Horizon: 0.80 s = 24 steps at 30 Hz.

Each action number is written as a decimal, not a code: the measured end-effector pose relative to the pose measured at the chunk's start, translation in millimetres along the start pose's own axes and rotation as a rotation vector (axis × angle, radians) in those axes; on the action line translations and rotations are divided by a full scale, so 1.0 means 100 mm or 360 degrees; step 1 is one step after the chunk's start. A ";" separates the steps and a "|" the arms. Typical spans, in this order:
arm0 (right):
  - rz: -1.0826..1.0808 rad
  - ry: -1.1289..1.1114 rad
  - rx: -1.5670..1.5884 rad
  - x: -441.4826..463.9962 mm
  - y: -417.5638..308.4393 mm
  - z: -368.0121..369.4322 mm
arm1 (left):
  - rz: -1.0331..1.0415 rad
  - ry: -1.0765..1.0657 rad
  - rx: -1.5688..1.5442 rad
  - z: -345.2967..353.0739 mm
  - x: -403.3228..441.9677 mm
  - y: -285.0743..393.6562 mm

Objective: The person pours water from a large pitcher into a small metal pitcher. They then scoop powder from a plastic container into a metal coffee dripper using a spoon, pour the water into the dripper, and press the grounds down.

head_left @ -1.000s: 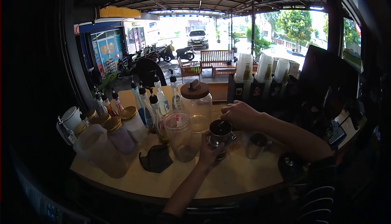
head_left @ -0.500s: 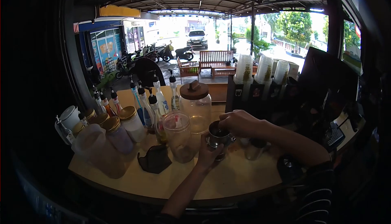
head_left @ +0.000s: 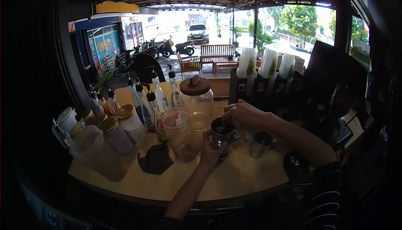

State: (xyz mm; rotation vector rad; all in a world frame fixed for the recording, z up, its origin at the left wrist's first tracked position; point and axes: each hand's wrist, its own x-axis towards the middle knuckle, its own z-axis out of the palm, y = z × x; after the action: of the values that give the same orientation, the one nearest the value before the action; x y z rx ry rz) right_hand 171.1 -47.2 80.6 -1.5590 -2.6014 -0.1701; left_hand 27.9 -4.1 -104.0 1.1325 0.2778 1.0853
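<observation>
My left hand (head_left: 210, 152) is wrapped round a small metal pot (head_left: 222, 137) with a dark inside, held upright above the counter. Over its rim, my right hand (head_left: 240, 116) is closed with the fingertips pointing down into the opening; what it pinches is too small and dark to make out. Just left of the pot stands an open clear plastic jar (head_left: 179, 136) with a little dark stuff at its bottom. A clear cup (head_left: 260, 144) with a handle is to the right, below my right forearm.
Behind is a large jar with a brown lid (head_left: 195, 87). Pump bottles (head_left: 151, 98), gold-lidded jars (head_left: 110, 125) and an empty pitcher (head_left: 94, 150) stand left. A dark cloth-like item (head_left: 155, 159) lies in front. Stacked cups (head_left: 268, 62) and a dark screen (head_left: 335, 73) are right.
The view has shifted slightly, so the scene sits a bit further left and up. My right hand has moved slightly at the pot's opening; my left hand keeps its hold.
</observation>
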 end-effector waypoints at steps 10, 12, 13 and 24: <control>0.0013 -0.0195 0.0092 -0.02 0.10 -0.11 | 0.0044 0.0048 0.0241 0.09 -0.05 0.19; -0.0002 -0.0171 0.0030 0.00 0.10 -0.12 | -0.0087 0.0074 0.0107 0.10 -0.06 0.20; -0.0020 -0.0137 -0.0039 0.02 0.10 -0.13 | -0.0086 0.0075 0.0108 0.11 -0.07 0.22; 0.0035 0.0063 -0.0402 0.08 -0.02 -0.02 | 0.0162 0.0087 0.0457 0.07 -0.04 0.19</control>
State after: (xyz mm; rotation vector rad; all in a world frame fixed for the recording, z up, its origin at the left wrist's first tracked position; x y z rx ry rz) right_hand 165.9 -41.3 83.3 -1.6385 -2.6142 -0.5415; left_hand 19.9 -11.6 -86.4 1.3854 0.4336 1.1933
